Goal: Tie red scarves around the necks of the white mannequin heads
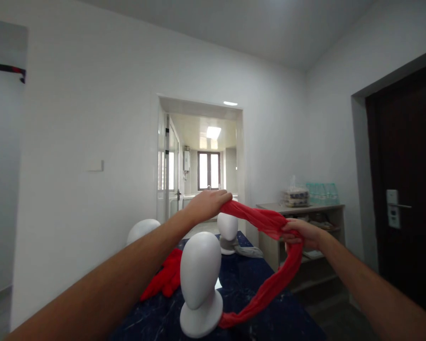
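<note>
Scarf work looks to be in its early part: the red cloth is gathered into a rope and lifted clear of the table, but it is not on any head form. It is stretched between both hands in the air, above and behind the near mannequin head, which is bare.

The left hand is raised, palm down, with its fingers curled over one end of the scarf, closed around the bunched cloth. The right hand sits lower and to the right, clenched on the scarf further along its length. From the left hand the cloth runs down and to the right to the right hand; below the right hand the remainder hangs in a long loop that swings back to the left, and its tail reaches the table just beside the base of the near head, perhaps touching it.

Below the left forearm, on the table, lies a second red cloth, loose and untouched. Beyond the left hand stand two more white heads: one just under the stretched scarf with a grey cloth at its foot, another further left.

Judged from this, draping or wrapping is what remains; the scarf is only held ready.
</note>
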A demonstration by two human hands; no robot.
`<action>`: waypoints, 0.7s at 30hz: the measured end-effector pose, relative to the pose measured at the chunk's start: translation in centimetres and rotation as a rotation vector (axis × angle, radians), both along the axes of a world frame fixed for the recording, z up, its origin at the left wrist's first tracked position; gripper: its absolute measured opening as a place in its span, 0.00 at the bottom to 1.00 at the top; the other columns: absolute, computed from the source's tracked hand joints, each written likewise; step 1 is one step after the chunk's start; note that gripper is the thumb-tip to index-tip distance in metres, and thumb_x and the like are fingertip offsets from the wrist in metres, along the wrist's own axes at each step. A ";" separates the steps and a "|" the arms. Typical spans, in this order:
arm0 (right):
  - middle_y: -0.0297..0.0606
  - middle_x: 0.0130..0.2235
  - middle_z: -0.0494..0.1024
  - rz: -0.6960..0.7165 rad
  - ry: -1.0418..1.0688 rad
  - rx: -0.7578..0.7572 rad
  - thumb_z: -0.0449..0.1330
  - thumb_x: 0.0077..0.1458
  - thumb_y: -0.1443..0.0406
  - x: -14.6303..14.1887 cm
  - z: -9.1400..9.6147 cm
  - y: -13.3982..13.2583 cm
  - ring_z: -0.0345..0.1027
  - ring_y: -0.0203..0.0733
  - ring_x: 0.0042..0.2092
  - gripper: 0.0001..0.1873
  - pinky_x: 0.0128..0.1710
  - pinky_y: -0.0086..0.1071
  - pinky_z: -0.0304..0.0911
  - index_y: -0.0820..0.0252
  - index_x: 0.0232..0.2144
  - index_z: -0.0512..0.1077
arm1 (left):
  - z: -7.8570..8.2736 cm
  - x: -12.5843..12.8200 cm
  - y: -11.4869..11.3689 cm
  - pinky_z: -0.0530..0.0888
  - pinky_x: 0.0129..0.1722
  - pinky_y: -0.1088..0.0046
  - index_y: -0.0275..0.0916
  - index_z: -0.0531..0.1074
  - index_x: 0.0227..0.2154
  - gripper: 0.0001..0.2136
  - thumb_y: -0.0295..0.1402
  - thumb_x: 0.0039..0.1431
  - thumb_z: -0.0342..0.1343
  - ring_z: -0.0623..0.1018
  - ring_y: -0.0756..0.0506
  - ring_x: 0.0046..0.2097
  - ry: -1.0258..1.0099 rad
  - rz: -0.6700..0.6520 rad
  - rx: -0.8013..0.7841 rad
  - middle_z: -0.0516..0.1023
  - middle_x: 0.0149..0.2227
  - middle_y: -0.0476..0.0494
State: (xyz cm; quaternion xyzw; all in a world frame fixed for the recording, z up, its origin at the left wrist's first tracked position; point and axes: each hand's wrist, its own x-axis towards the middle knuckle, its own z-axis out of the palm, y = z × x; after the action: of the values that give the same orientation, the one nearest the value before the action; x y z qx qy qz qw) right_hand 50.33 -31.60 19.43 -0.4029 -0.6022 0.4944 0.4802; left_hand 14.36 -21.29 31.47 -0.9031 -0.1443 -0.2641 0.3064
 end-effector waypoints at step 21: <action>0.31 0.23 0.75 -0.200 -0.463 0.173 0.64 0.59 0.42 0.1 5.5 1.1 0.62 0.31 0.19 0.26 0.18 0.26 0.53 0.59 0.29 0.72 | 1.6 -2.1 1.8 0.70 0.37 0.69 0.42 0.77 0.40 0.06 0.34 0.64 0.57 0.79 0.43 0.38 -0.298 -0.012 -0.327 0.82 0.36 0.47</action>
State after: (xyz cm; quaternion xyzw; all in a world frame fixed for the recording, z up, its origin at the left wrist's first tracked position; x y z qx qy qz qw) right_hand 50.48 -30.55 24.92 -0.5203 -0.6932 0.2860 0.4087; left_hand 12.27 -19.46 33.06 -0.8925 -0.2237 -0.3696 0.1298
